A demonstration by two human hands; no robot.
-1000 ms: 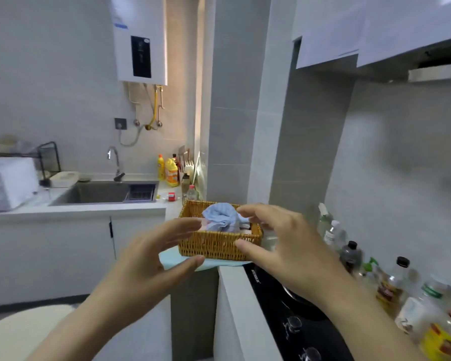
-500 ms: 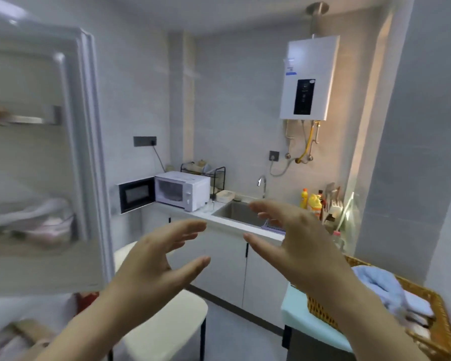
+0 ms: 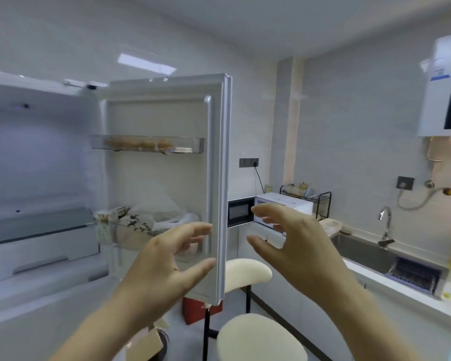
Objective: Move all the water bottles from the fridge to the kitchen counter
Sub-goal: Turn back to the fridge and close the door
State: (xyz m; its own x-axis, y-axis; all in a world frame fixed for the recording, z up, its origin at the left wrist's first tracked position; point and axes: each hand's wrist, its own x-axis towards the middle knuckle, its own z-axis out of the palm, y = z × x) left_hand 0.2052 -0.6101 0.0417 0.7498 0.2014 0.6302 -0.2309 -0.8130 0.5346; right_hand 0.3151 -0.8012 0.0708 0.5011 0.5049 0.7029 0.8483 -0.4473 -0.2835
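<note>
1. Pale grey tiled walls enclose a small kitchen, seen from a camera worn on a person's head.
2. A white fridge stands open on the left, its lit interior bright and blurred, with a glass-fronted drawer low inside.
3. The fridge's white door hangs open toward the viewer, its inner side showing.
4. A clear upper door shelf holds a row of brown eggs.
5. A lower door shelf holds soft white bags and a printed pouch.
6. No water bottles can be made out in the fridge; the blur leaves it unclear where they are.
7. The person's left hand is raised in front of the lower door, fingers spread and curved, thumb apart, holding nothing.
8. The right hand is raised just right of the door's edge, fingers likewise spread and curved, empty.
9. The two hands face each other, apart, with the door edge between them.
10. Behind the right hand, a white microwave with its dark door open sits on the white kitchen counter.
11. A steel sink with a chrome tap is set into the counter farther right.
12. A white wall-mounted water heater hangs at the upper right.
13. Two cream cushioned stools stand on the floor below the hands, near a red box.
</note>
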